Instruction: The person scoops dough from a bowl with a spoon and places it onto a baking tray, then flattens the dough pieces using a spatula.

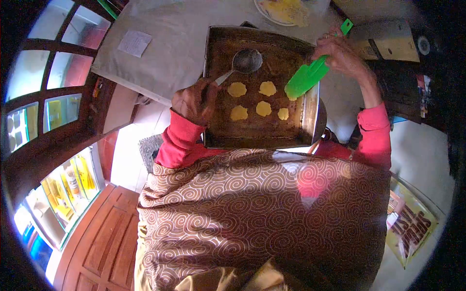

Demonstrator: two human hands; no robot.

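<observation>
My left hand (pixel 195 101) is closed round the handle of a round metal ladle (pixel 247 61), whose bowl hangs over the upper part of a dark rectangular baking tray (pixel 264 140). My right hand (pixel 338 54) grips a green spatula (pixel 307 76) by its handle. The spatula's blade points down-left over the tray's right side and partly covers a yellow dough round (pixel 291 93). Several other flat yellow rounds lie on the tray in two rows, among them one at the upper left (pixel 237 89) and a smaller one at the lower right (pixel 283 114).
The tray rests on a table with a pale cloth (pixel 167 29). A paper note (pixel 134 43) lies to the left. Behind the tray, a plate (pixel 284 10) holds yellow food. A boxy appliance (pixel 393 41) stands at the right, and a windowed frame (pixel 53 89) at the left.
</observation>
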